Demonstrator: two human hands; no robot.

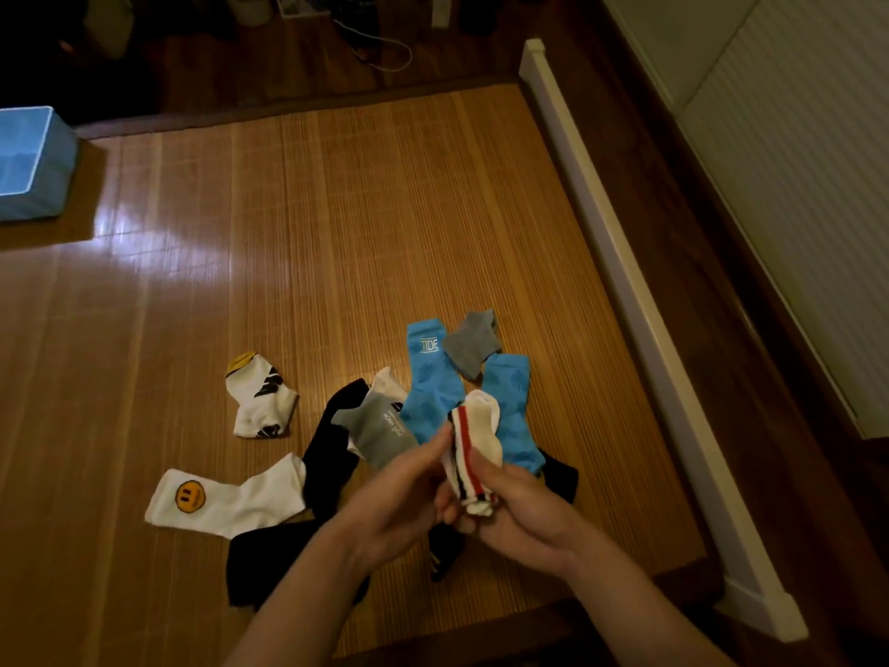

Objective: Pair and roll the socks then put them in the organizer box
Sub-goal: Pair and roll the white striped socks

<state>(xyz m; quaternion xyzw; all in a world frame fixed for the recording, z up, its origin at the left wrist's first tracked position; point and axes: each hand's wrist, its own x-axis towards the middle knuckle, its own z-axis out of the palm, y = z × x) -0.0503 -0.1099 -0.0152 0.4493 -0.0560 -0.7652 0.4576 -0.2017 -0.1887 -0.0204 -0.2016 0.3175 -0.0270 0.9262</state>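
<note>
Both hands hold a bundle of white socks with red and black stripes (474,450) above the pile. My left hand (404,493) pinches its left edge, and my right hand (510,507) grips it from below. On the bamboo mat lie two blue socks (428,377), a grey sock with white lettering (380,430), another grey sock (474,344), black socks (332,454), a white sock with a yellow smiley (216,498) and a white sock with black marks and a yellow cuff (260,397). The blue organizer box (33,161) stands at the far left.
The bamboo mat (361,209) covers a bed with a white rail (625,281) along its right side. Beyond the mat is dark wooden floor with a white cable (385,50). A white ribbed cabinet (793,161) stands at the right.
</note>
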